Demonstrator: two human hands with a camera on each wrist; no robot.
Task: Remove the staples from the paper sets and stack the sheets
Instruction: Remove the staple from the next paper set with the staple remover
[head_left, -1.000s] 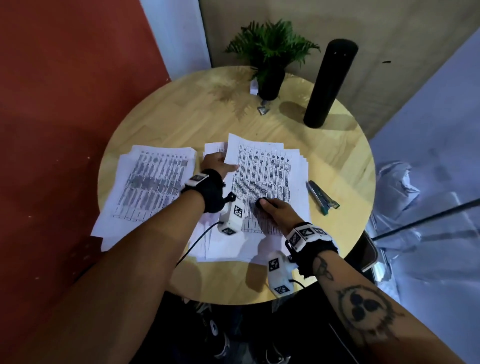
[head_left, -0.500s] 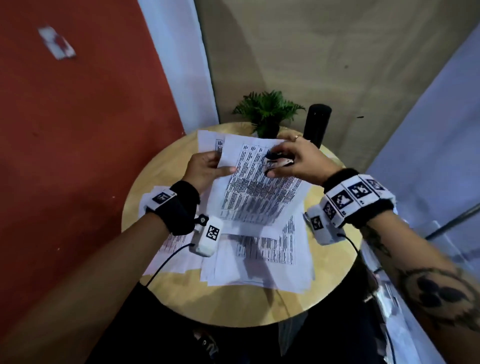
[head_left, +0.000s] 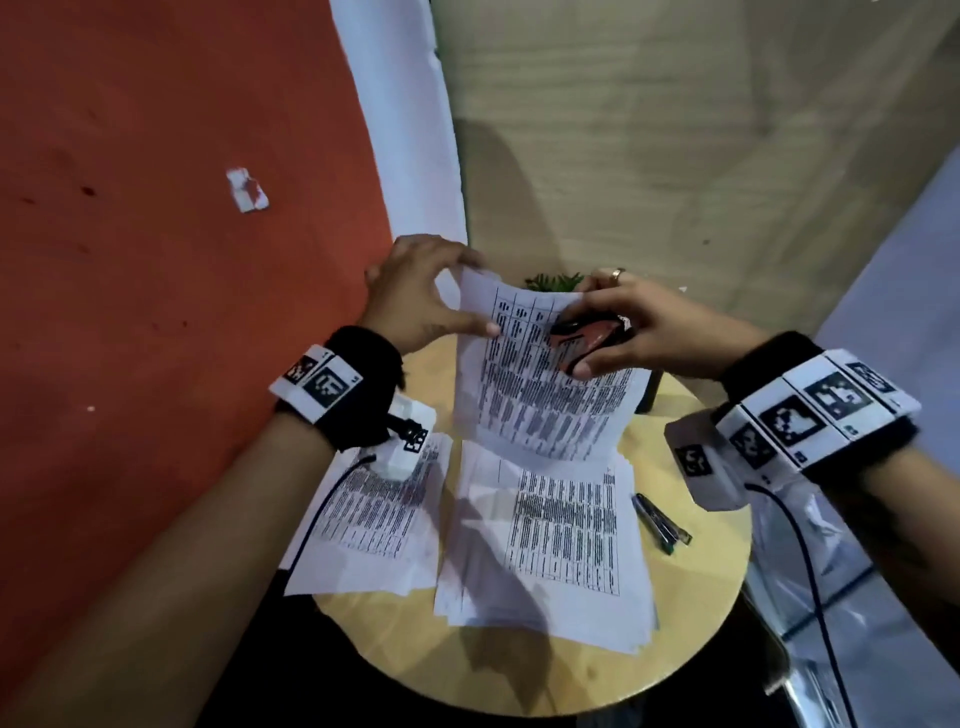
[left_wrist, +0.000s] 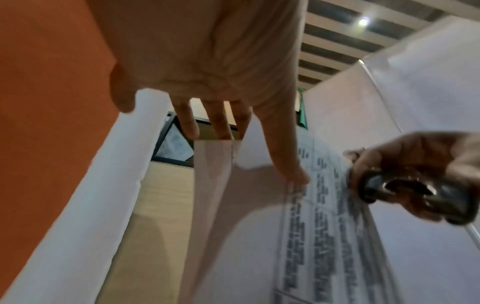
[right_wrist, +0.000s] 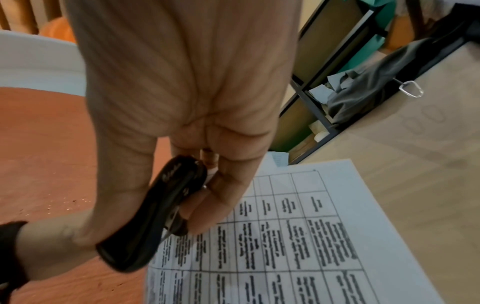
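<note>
1. The left hand (head_left: 415, 296) pinches the top left corner of a stapled paper set (head_left: 545, 395), thumb on the printed face and fingers behind, and holds it raised over the round wooden table (head_left: 691, 613). Lifted like this, the corner is free on both sides, which likely makes it easier to reach with a tool.

2. The right hand (head_left: 634, 332) grips a black staple remover (head_left: 587, 335) between thumb and curled fingers, with the tool lying against the upper part of the printed sheet. In the right wrist view the remover's claw end points down onto the page.

3. No view shows the staple itself, so whether the claws have reached it cannot be told. Judging by how the tool is held, the person is lining it up for the pull.

4. Two piles of printed sheets lie on the table below. The middle pile (head_left: 550, 540) is thick and fanned at its edges. The left pile (head_left: 374, 514) lies just beside it, partly hidden by the left wrist camera. Which pile holds the finished sheets is not clear.

5. A dark stapler-like tool (head_left: 662, 525) lies to the right of the middle pile, out of the working area.

6. A potted plant (head_left: 553, 282) shows just above the raised set's top edge, at the far side of the table.
</note>
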